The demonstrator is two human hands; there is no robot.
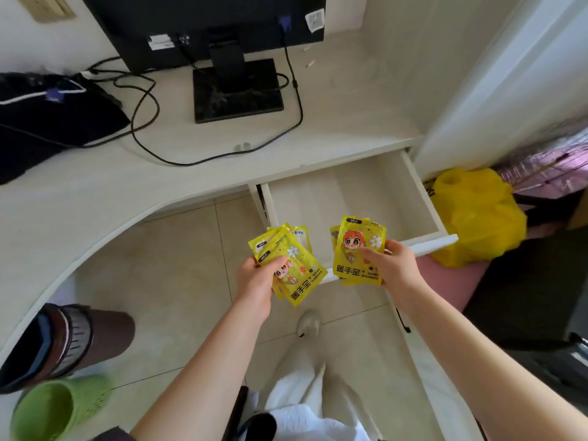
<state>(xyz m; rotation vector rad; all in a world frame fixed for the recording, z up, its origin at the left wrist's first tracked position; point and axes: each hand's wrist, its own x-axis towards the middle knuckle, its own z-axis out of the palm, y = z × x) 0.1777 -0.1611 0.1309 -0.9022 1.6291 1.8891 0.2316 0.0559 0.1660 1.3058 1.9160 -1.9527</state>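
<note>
My left hand (258,278) grips a fanned stack of yellow hand-warmer packets (296,265) with a cartoon figure and a daisy printed on them. My right hand (393,265) holds a second stack of the same yellow packets (358,249), thumb across the front one. Both stacks hover just in front of an open white drawer (350,192) pulled out from under the desk. The drawer's inside shows no contents.
A black monitor (222,33) on its stand, looping black cables (149,122) and a dark bag (47,122) sit on the pale desk (95,192). A yellow plastic bag (477,218) lies right of the drawer. A green basket (54,409) stands on the tiled floor at lower left.
</note>
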